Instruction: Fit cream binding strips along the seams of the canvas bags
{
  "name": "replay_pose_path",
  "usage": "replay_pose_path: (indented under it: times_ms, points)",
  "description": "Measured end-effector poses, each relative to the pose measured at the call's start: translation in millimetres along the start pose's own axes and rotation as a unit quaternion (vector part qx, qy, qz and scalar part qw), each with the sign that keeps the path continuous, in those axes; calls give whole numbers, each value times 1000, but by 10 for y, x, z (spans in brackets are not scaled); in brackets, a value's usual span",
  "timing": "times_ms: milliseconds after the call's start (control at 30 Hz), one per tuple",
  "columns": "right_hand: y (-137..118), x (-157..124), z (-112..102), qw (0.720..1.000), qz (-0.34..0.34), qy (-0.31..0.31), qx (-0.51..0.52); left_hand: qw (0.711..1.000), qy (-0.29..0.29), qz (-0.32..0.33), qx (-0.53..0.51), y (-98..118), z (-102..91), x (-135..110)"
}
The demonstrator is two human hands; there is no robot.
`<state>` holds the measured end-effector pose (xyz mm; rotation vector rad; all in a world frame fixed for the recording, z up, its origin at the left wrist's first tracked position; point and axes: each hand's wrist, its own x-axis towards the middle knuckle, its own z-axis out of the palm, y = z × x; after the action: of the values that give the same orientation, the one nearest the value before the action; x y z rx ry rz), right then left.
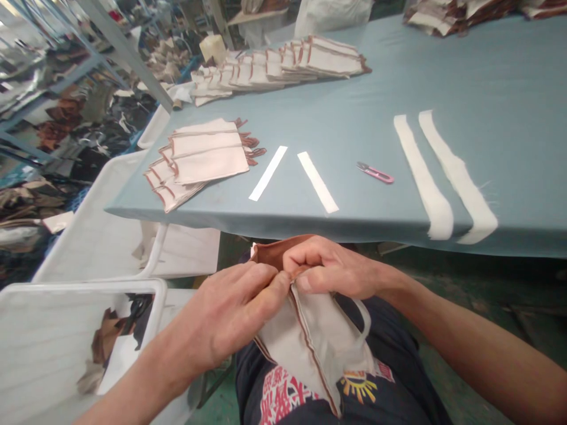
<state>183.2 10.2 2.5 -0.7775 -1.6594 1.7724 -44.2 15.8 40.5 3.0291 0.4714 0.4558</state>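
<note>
A cream fabric piece with brown seam edges hangs in front of my body, its brown side showing at the top. My left hand pinches its upper edge beside the middle seam. Right against it, my right hand grips the same edge, thumb on the cream side and fingers curled over the brown one. The two thumbs nearly meet at the seam. A pale strap loop hangs at the piece's right side. What lies under the fingers is hidden.
On the blue-covered table lie stacked cream pieces, a long row of them, white strips, pink-handled thread snips and wide white bands. White bins stand at the left, one holding scraps.
</note>
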Motion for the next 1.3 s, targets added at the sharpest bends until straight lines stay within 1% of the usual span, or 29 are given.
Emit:
replay_pose_path:
  times_ms: [67, 133, 233, 300, 367, 400, 467, 500, 567, 667, 733, 833, 900, 933, 967, 1000, 1033, 1100, 1133, 1167, 1200, 1233, 1267, 1300]
  points:
    - [59, 14, -4, 1000, -16, 3, 10, 1000, -1, 3, 29, -33, 67, -16]
    - [124, 37, 10, 999, -20, 34, 1, 999, 12, -1, 48, -63, 169, -38]
    - [175, 56, 58, 997, 3, 77, -31, 997, 67, -15, 42, -60, 328, -75]
    - [153, 37, 94, 994, 10, 85, -73, 993, 113, -32, -3, -14, 383, -89]
    - [91, -10, 126, 983, -21, 95, -153, 985, 141, -66, -77, 56, 364, -92]
    - [53, -39, 141, 973, -46, 104, -203, 979, 147, -89, -113, 93, 325, -91]
    - [-20, -94, 170, 942, -102, 122, -296, 966, 131, -148, -170, 149, 207, -89]
    - [-48, -115, 186, 926, -126, 129, -330, 960, 110, -173, -188, 164, 139, -90]
    - [-84, -140, 217, 901, -165, 136, -377, 953, 64, -199, -220, 162, 17, -93]
    - [-102, -141, 258, 876, -197, 137, -419, 953, 5, -184, -242, 109, -75, -92]
    - [-110, -133, 275, 864, -204, 139, -438, 965, -19, -160, -209, 70, -75, -83]
    - [-127, -126, 286, 857, -217, 154, -442, 980, -27, -120, -154, 35, -41, -70]
    - [-133, -118, 290, 867, -216, 157, -421, 978, -14, -107, -179, 29, -14, -63]
    - [-131, -110, 294, 877, -212, 155, -402, 970, 0, -114, -213, 31, 2, -60]
    - [-123, -97, 300, 891, -205, 150, -377, 956, 19, -131, -262, 36, 23, -57]
    - [-109, -81, 309, 908, -195, 143, -343, 934, 41, -154, -321, 46, 49, -53]
    - [-88, -62, 319, 927, -183, 137, -298, 903, 63, -179, -385, 58, 81, -49]
    - [-35, -23, 344, 962, -157, 126, -186, 830, 102, -214, -504, 91, 156, -46]
    - [-8, -8, 355, 974, -145, 118, -130, 796, 117, -222, -550, 109, 192, -48]
    - [14, 2, 363, 981, -135, 108, -84, 770, 129, -225, -582, 127, 220, -52]
    - [29, 5, 366, 985, -129, 99, -53, 754, 139, -225, -602, 142, 237, -56]
    - [33, 1, 364, 987, -125, 89, -39, 747, 144, -223, -610, 156, 239, -60]
    - [26, -9, 355, 989, -121, 81, -38, 750, 142, -219, -608, 166, 226, -62]
    - [8, -24, 342, 989, -118, 74, -46, 761, 136, -213, -597, 173, 200, -61]
